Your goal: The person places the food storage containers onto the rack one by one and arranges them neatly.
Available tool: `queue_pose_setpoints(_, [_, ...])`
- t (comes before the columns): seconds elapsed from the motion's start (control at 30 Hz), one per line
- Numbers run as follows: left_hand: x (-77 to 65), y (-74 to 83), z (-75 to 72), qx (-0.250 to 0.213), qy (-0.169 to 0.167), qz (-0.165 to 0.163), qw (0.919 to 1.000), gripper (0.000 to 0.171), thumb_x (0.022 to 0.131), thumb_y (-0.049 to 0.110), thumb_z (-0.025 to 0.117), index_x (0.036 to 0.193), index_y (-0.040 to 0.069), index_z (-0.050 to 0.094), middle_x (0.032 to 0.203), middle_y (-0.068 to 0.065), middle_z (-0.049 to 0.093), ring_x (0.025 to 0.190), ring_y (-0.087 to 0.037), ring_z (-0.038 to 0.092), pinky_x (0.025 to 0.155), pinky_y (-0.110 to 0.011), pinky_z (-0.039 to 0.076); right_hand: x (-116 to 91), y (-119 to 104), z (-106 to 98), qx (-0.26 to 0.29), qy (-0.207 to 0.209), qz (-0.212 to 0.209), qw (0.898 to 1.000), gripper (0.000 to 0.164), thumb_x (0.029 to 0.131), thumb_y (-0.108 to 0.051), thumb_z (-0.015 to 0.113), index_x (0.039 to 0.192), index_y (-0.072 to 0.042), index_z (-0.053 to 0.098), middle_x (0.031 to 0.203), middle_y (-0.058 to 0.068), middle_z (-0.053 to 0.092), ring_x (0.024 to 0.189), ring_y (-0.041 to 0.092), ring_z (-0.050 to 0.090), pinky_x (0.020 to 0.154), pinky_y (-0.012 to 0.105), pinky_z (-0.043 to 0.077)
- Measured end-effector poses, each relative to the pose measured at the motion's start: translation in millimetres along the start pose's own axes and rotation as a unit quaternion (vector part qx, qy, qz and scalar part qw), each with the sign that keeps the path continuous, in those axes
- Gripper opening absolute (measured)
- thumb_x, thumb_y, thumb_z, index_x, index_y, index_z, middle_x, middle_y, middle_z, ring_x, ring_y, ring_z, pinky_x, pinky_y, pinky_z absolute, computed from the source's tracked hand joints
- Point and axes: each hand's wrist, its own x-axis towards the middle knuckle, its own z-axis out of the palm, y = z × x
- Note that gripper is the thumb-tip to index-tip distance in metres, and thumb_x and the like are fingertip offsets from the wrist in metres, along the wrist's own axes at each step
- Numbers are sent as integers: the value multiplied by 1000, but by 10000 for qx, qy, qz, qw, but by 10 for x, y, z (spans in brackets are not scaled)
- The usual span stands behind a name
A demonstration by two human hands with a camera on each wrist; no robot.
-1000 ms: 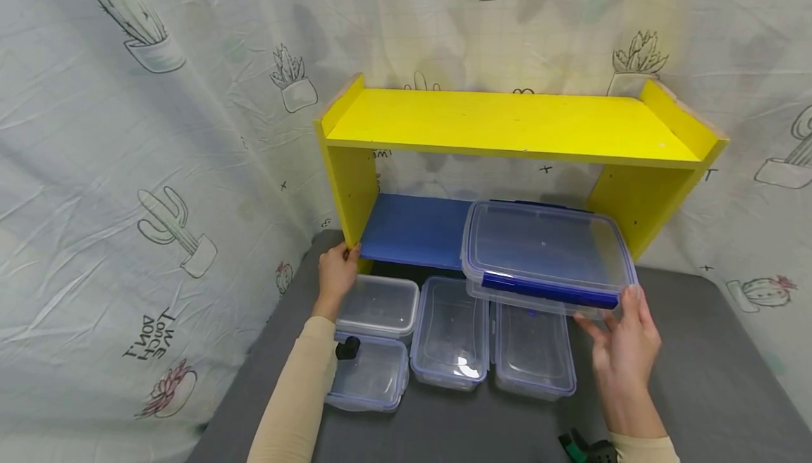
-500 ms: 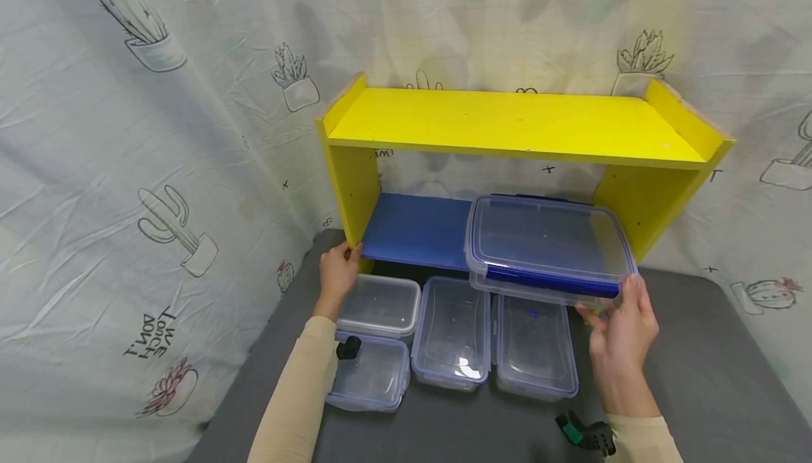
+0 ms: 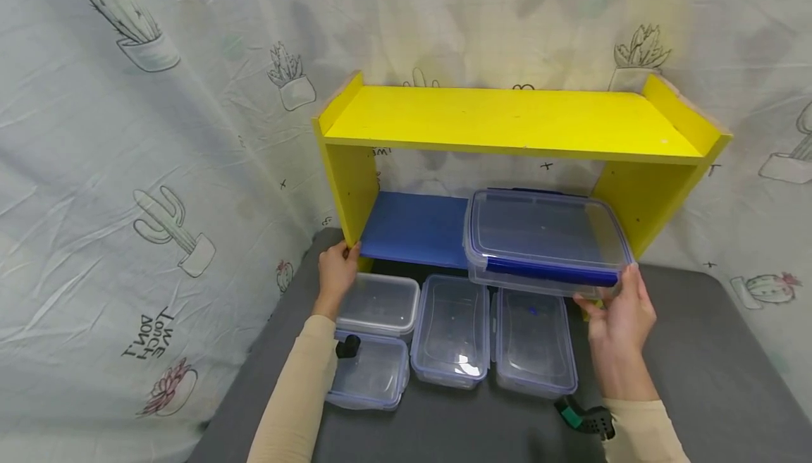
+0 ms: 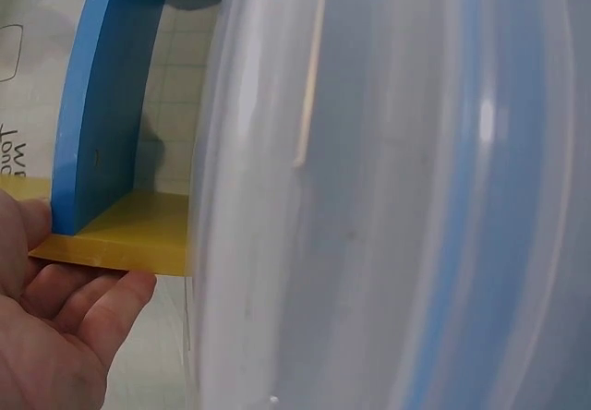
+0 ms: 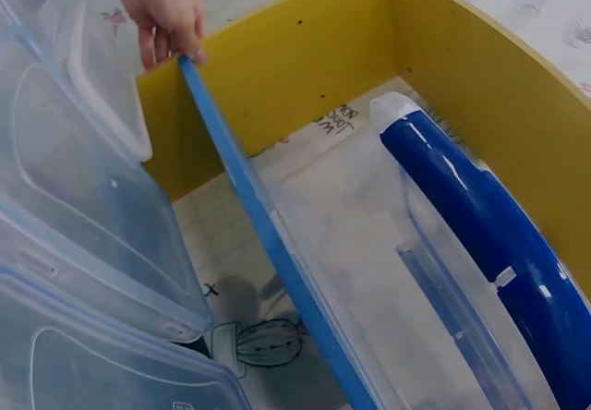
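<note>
In the head view, we are seeing the right hand at four o'clock, gripping the near corner of the large lidded box, which is sitting at three o'clock over the blue board; the left hand is gripping the yellow shelf toward eight, and four smaller boxes are lying around six. In the left wrist view, we are finding left fingers curling under the shelf's edge at eight. In the right wrist view, we are seeing the large box's dark-blue clasp at three.
</note>
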Motion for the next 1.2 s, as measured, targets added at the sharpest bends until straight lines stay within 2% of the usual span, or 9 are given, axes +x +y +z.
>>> queue_pose_setpoints(0.37, [2,-4,3,-14,20,-15,10000,30,97,27,60,79,4,64,58,-6,50,49,-19,42,48,-29,31,18,57,119,-197,102,-233,9995,39,86,-29,74,122,-19,67,73,0,67,58,18,54,48,45,44])
queue_pose_setpoints(0.47, [0,-10,3,-21,4,-87,10000,31,98,28,59,79,4,64,58,-7,51,50,-20,42,48,-29,31,22,70,146,-489,196,-268,9982,38,87,-33,72,123,-20,66,75,-2,65,65,17,55,54,45,45])
queue_pose_setpoints(0.6, [-3,-16,7,-43,17,-107,9999,31,98,28,59,80,4,65,59,-9,53,50,-20,43,48,-30,32,13,63,147,-1302,242,-171,9910,45,92,-46,61,135,-32,56,98,-12,66,97,11,55,91,52,38])
queue_pose_setpoints(0.73, [-7,-19,17,-15,-16,-92,10000,31,98,29,58,81,4,65,60,-9,54,51,-20,44,49,-29,33,-20,37,127,-1818,78,-103,9832,47,95,-56,49,137,-35,51,113,-15,58,111,9,46,96,38,27])
queue_pose_setpoints(0.9, [-11,-1,8,-58,-31,-94,9999,30,98,27,59,81,3,65,60,-9,54,50,-20,43,48,-29,33,-146,86,87,-2293,-393,-1404,9624,42,103,-35,43,142,-22,40,142,-6,40,132,13,35,114,22,20])
queue_pose_setpoints(0.97, [-7,10,-1,-95,-15,-80,9999,29,98,26,59,81,3,66,60,-9,54,50,-20,43,48,-29,32,-190,136,64,-2918,-789,-2813,9108,43,101,-21,46,143,-13,42,149,4,38,139,17,34,115,23,25])
queue_pose_setpoints(1.0, [-2,15,-5,-99,-4,-66,9999,29,97,26,60,82,2,66,59,-9,54,50,-20,43,48,-29,32,-196,169,64,-3234,-1000,-3635,8679,39,99,-15,50,137,-6,50,145,10,44,137,22,39,114,25,31])
queue_pose_setpoints(1.13, [5,20,-5,-91,-37,-66,9999,29,98,26,59,82,3,66,59,-8,53,49,-19,42,47,-29,31,-212,286,57,-4470,-1810,-6322,6064,29,95,-18,59,114,1,69,125,23,62,126,41,53,110,44,40])
queue_pose_setpoints(1.2, [4,20,-1,-76,-62,-97,9999,29,98,27,59,82,3,65,58,-8,52,49,-19,41,47,-29,31,-219,334,63,-4807,-2294,-6725,5139,29,97,-23,59,111,-1,71,122,23,64,124,45,53,105,55,41])
